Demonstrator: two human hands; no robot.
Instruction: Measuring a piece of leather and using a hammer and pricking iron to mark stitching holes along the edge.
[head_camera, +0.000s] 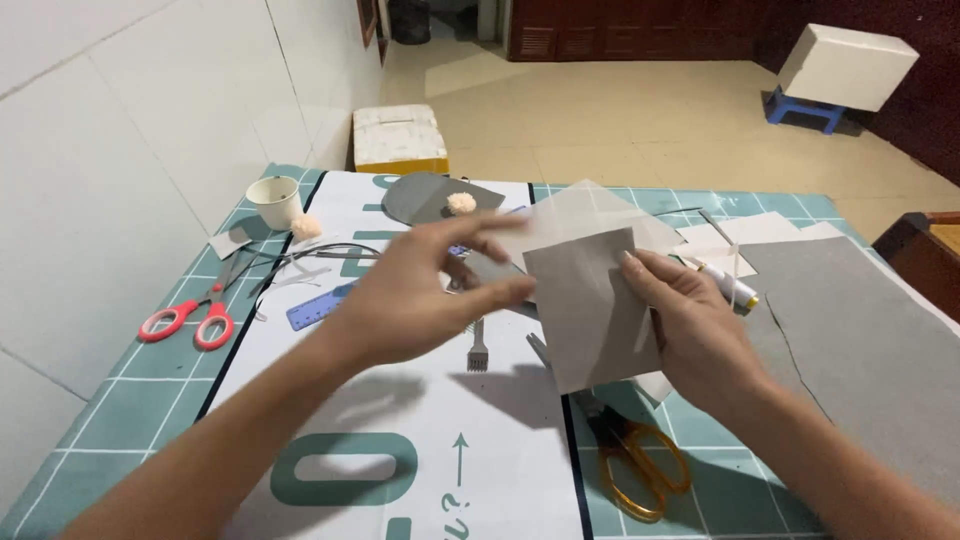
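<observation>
My right hand holds a grey rectangular sheet upright above the table, thumb on its front and fingers behind its right edge. A thinner translucent sheet stands up behind it. My left hand is blurred, with fingers spread, its fingertips at the grey sheet's left edge. Whether it pinches a layer there, I cannot tell.
On the green cutting mat lie red-handled scissors, a blue ruler, a white cup, yellow-handled scissors and a pronged punch tool. A large grey sheet covers the right side. A white box sits on the floor.
</observation>
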